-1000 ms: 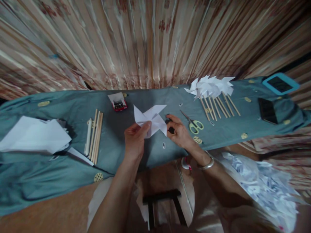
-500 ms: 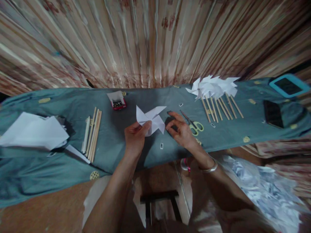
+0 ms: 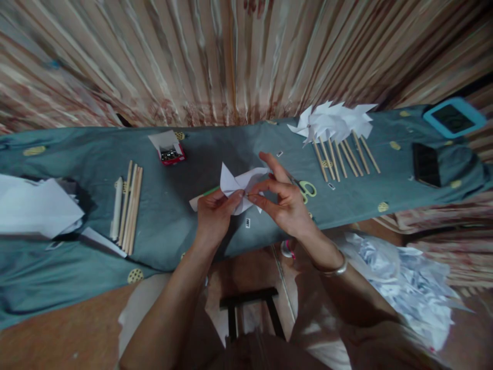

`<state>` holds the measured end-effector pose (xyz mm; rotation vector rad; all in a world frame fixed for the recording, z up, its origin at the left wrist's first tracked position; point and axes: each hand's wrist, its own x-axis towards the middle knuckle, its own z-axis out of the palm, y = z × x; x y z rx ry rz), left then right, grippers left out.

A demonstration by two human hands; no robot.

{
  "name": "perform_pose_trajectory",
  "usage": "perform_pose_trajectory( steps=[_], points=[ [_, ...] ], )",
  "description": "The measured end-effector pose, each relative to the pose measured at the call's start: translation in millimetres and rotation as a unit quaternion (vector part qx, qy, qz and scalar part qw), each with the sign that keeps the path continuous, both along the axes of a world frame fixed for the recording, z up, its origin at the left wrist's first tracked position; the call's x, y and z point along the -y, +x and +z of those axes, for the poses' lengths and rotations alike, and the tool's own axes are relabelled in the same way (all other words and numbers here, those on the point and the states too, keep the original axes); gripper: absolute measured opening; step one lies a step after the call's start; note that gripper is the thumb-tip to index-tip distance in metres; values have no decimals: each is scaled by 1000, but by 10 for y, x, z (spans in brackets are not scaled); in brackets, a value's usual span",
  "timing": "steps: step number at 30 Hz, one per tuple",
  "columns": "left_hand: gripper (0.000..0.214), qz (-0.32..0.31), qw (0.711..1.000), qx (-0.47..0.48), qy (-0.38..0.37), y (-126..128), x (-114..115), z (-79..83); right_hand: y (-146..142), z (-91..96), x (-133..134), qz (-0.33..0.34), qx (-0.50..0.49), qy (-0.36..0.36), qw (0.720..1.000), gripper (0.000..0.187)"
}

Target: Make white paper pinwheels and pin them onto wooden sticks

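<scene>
In the head view, my left hand (image 3: 215, 209) is closed on a white paper pinwheel (image 3: 241, 181), its thumb pressed near the folded centre. My right hand (image 3: 287, 203) pinches a tiny pin (image 3: 248, 195) between thumb and index finger at the pinwheel's centre; its other fingers are raised. How deep the pin sits in the paper is hidden. Under my left hand lies a pale strip with a green edge (image 3: 198, 200), mostly covered. Scissors (image 3: 307, 191) with light green handles lie just beyond my right hand, partly hidden by it.
An open red box (image 3: 171, 154) holds small metal pieces. Wooden sticks (image 3: 133, 210) and a paper pile (image 3: 38, 205) lie left. Several pinwheels on sticks (image 3: 339, 123), a black phone (image 3: 425, 164) and a blue-framed tablet (image 3: 454, 117) are right. Below rests a plastic bag of paper (image 3: 404, 282).
My right hand has moved left to the pinwheel and now touches its centre with the pin. My left hand keeps its hold. The whole view has shifted slightly.
</scene>
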<state>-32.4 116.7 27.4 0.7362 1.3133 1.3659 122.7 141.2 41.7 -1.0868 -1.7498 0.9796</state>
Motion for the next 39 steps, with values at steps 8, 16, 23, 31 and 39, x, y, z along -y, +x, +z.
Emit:
perform_pose_trajectory(
  steps=[8, 16, 23, 31, 39],
  points=[
    [2, -7, 1000, 10, 10, -2, 13, 23, 0, 4, -14, 17, -15, -19, 1000, 4],
    [4, -7, 1000, 15, 4, -3, 14, 10, 2, -21, -43, 24, -29, -9, 999, 4],
    [7, -17, 1000, 0, -4, -13, 16, 17, 23, -48, -51, 40, -53, -34, 997, 4],
    [5, -17, 1000, -1, -14, -3, 27, 49, 26, -34, -49, 40, -68, -72, 994, 9],
    [6, -8, 1000, -5, -27, 2, 31, 47, 32, -39, -54, 49, -69, -91, 992, 5]
  ],
)
